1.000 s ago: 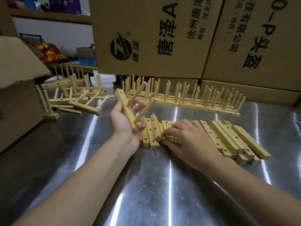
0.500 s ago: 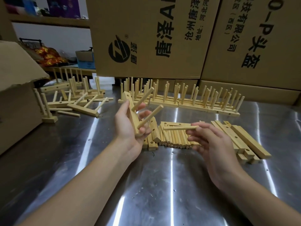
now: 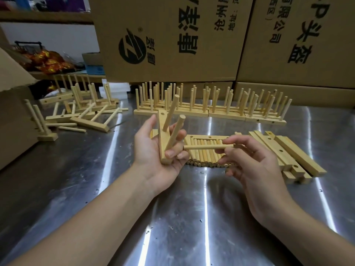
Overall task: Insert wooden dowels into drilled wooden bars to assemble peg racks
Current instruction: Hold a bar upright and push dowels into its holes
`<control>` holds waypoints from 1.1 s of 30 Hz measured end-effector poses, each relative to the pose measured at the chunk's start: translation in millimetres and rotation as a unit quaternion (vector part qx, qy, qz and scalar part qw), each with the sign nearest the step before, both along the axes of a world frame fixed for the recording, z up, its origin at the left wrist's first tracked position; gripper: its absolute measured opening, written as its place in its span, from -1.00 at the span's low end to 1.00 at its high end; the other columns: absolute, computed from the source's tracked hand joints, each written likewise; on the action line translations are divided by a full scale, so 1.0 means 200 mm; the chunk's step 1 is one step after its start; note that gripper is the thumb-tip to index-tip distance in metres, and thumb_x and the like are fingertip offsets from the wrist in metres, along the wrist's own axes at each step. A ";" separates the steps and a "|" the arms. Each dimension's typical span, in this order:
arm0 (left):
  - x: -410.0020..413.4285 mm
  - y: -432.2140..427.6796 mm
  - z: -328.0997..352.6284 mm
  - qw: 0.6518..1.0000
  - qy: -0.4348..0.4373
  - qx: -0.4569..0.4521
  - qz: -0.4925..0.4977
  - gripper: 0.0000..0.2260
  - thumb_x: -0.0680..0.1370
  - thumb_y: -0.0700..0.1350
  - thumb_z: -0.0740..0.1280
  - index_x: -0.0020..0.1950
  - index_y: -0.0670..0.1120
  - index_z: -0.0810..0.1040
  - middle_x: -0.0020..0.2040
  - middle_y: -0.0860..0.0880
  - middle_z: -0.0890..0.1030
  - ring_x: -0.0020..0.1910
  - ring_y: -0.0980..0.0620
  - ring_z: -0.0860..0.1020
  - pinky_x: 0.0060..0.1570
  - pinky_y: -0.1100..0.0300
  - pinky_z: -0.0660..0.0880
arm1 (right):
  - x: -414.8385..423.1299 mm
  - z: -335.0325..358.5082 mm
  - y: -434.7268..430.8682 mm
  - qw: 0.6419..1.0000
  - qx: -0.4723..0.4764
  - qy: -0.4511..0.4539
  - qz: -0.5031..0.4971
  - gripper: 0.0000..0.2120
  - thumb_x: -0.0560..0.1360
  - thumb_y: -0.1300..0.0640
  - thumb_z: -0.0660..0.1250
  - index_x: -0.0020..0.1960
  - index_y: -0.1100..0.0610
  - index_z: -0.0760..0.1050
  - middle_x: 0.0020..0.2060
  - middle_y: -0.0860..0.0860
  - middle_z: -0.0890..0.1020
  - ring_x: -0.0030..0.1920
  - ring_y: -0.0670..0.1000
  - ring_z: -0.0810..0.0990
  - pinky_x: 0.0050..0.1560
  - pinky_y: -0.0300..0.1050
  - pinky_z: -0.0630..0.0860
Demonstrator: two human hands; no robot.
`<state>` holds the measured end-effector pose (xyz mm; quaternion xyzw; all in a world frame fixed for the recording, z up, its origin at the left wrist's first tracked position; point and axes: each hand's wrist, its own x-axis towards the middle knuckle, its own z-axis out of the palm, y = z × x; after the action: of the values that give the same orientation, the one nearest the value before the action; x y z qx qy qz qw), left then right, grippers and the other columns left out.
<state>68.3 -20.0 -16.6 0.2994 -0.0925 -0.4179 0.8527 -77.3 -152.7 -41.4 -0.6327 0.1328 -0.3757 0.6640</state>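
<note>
A bar (image 3: 161, 143) bearing two dowels (image 3: 173, 106) is gripped in the left hand's (image 3: 151, 156) fingers (image 3: 170, 153) over the table's (image 3: 172, 217) middle; a loose dowel (image 3: 203, 147) is pinched level by the right hand (image 3: 257, 169).

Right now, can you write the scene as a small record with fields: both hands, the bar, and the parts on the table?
left hand: grips the bar
inserted dowels: two, standing out of the bar
top hole: empty
right hand: pinches one loose dowel, held level
dowel pile: on the table, behind the hands
spare bars: stacked at right
finished racks: row at the back
</note>
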 end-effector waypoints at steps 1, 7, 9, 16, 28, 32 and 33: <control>0.00 0.00 0.00 1.000 0.000 0.001 0.002 -0.54 0.65 0.24 0.23 0.18 -0.16 0.55 -0.22 -0.05 0.57 -0.57 0.14 0.28 -0.54 0.26 0.32 | 0.00 0.00 0.00 1.000 -0.010 -0.001 0.005 -0.79 0.60 0.33 0.38 -0.01 0.05 0.69 -0.09 0.11 0.76 -0.17 -0.01 0.67 -0.32 -0.24 0.55; -0.03 -0.01 -0.01 0.990 -0.122 0.071 -0.017 -0.45 0.69 0.29 0.14 0.07 -0.18 0.61 -0.26 -0.04 0.55 -0.59 0.13 0.31 -0.54 0.27 0.27 | -0.02 -0.01 0.01 0.975 -0.212 0.045 0.050 -0.89 0.61 0.17 0.45 -0.02 -0.03 0.66 -0.30 -0.04 0.58 -0.34 -0.11 0.47 -0.38 -0.30 0.39; -0.04 -0.02 -0.02 0.979 -0.175 0.101 -0.030 -0.39 0.72 0.32 0.07 0.11 -0.20 0.63 -0.28 -0.07 0.55 -0.57 0.10 0.34 -0.58 0.30 0.27 | -0.02 -0.02 0.01 0.960 -0.259 0.083 0.068 -0.91 0.63 0.12 0.45 -0.02 -0.05 0.67 -0.38 -0.10 0.54 -0.41 -0.16 0.41 -0.42 -0.34 0.31; -0.03 0.00 0.00 0.917 -0.361 0.168 -0.034 -0.49 0.75 0.24 0.03 0.09 -0.05 0.66 -0.24 -0.10 0.59 -0.54 0.07 0.35 -0.62 0.28 0.31 | -0.04 0.05 -0.07 0.970 -0.223 0.008 -0.091 -0.88 0.67 0.07 0.39 0.03 -0.01 0.70 -0.42 -0.08 0.48 -0.41 -0.15 0.35 -0.41 -0.33 0.28; -0.07 0.00 -0.01 0.856 -0.479 0.160 -0.109 -0.48 0.74 0.22 0.03 0.12 -0.13 0.62 -0.25 -0.16 0.60 -0.57 0.06 0.34 -0.61 0.27 0.33 | -0.07 0.11 -0.04 0.963 -0.250 -0.017 -0.100 -0.88 0.67 0.07 0.41 0.00 -0.06 0.70 -0.43 -0.08 0.48 -0.40 -0.14 0.39 -0.38 -0.29 0.35; -0.09 -0.01 -0.02 0.849 -0.488 0.163 -0.118 -0.48 0.74 0.24 0.01 0.19 -0.12 0.58 -0.23 -0.15 0.63 -0.53 0.02 0.34 -0.59 0.27 0.35 | -0.06 0.11 -0.04 0.960 -0.261 -0.001 -0.100 -0.89 0.67 0.08 0.41 0.00 -0.04 0.69 -0.47 -0.16 0.47 -0.44 -0.15 0.39 -0.38 -0.39 0.32; -0.09 -0.01 -0.02 0.848 -0.491 0.164 -0.118 -0.49 0.75 0.24 0.00 0.22 -0.10 0.58 -0.23 -0.15 0.65 -0.53 0.02 0.34 -0.58 0.27 0.36 | -0.07 0.11 -0.04 0.959 -0.266 0.005 -0.101 -0.89 0.67 0.07 0.41 0.00 -0.05 0.69 -0.48 -0.17 0.47 -0.45 -0.15 0.40 -0.39 -0.40 0.31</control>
<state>50.3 -22.4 -21.6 0.5878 -0.4636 -0.3229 0.5790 -90.6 -160.4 -18.4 -0.7715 0.0942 -0.4595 0.4299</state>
